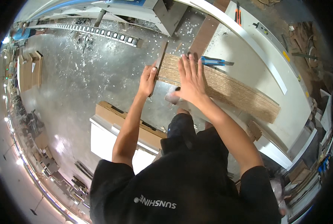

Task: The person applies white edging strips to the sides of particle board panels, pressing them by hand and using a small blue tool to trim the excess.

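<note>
My left hand [148, 80] is closed round a narrow, flat dark-brown bar [162, 54], thumb on its near face. The bar stands against the left end of a long wood-grained board [241, 91]; I cannot tell whether it is a strip of wood or a tool. On top of the board, close to that end, my right hand [192, 80] lies flat with its fingers stretched out, holding nothing. A blue utility knife [213, 61] rests just beyond my right fingers, at the board's far edge.
Under the board is a white worktop [256, 67] with a long white strip [263, 54] and an orange utility knife [237, 16]. A cardboard-topped stack of white panels [112, 128] stands near my left arm. White scraps litter the floor [84, 78] by a roller track [88, 30].
</note>
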The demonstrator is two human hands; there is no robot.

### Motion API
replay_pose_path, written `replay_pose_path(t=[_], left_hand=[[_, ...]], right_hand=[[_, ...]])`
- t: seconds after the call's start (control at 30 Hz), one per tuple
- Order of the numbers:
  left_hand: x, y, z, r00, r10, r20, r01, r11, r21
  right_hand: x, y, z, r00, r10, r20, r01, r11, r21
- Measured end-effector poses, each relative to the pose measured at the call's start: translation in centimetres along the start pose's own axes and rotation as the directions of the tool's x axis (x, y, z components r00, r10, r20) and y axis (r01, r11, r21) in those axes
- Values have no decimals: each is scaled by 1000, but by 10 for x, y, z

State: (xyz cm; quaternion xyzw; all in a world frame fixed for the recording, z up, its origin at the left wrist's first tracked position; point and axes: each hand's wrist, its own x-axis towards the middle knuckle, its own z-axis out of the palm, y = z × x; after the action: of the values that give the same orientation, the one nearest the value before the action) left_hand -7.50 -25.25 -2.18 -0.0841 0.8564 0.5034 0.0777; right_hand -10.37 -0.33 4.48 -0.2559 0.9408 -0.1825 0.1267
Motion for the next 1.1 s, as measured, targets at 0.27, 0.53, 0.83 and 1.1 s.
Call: replay_pose_path(t=[0.27,0.53,0.83,1.1], left_hand=[[4,-10,2,1000,8,-10,-9,998,-61],[14,-10,2,1000,13,-10,-13,999,-30],[13,1,7,1000,-8,-6,8,1000,0],[14,-2,11,996,-73,-59,78,994,82]], right_hand=[[39,3,34,995,80,-59,-79,997,16],[39,1,43,992,63,-107,-77,989,-124],[40,5,44,994,84,-68,-89,992,-84],[43,2,41,996,69,-61,-73,995,-65]])
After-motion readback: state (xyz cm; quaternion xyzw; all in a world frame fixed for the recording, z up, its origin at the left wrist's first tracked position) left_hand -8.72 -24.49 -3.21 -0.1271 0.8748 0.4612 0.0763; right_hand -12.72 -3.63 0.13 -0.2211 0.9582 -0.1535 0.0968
